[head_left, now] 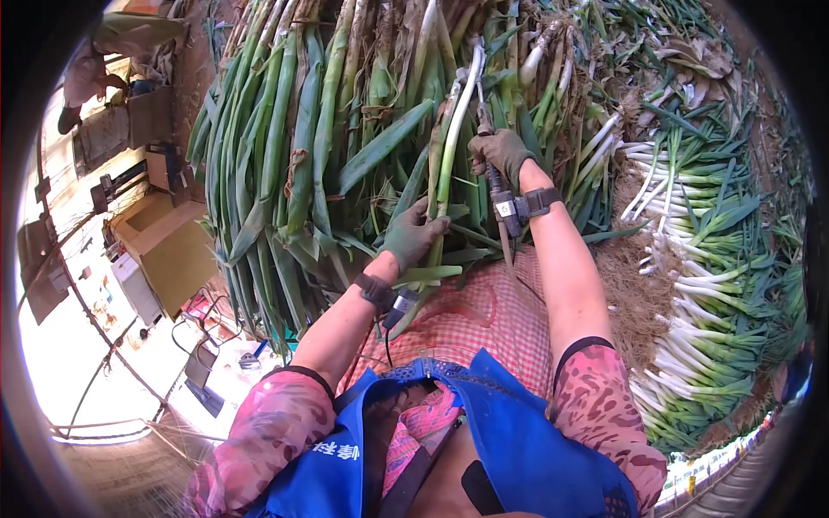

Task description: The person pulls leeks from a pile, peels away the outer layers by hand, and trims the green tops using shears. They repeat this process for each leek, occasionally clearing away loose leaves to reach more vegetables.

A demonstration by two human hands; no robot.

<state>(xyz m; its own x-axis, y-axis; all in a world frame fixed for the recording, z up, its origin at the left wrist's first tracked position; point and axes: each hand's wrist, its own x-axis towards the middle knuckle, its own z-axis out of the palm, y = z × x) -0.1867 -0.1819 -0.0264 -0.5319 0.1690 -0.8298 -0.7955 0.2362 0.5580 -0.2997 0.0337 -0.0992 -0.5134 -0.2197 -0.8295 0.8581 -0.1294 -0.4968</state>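
Note:
My left hand [413, 234], in a dark green glove, is closed round the green leaves of a leek [455, 138], whose white end points away from me. My right hand [503, 155], gloved too, is wrapped round a slim metal tool with a hose [505, 235] trailing down from it. The tool's tip lies close beside the white end of the leek. A big heap of untrimmed leeks [298, 129] lies just beyond and to the left of my hands. Both wrists carry strapped devices.
Rows of leeks with white stems [699, 285] lie along the right, with a pile of cut roots [639, 233] beside them. A red checked cloth [484, 319] covers my lap. At the left stand a cardboard box [177, 250] and a white container [134, 287].

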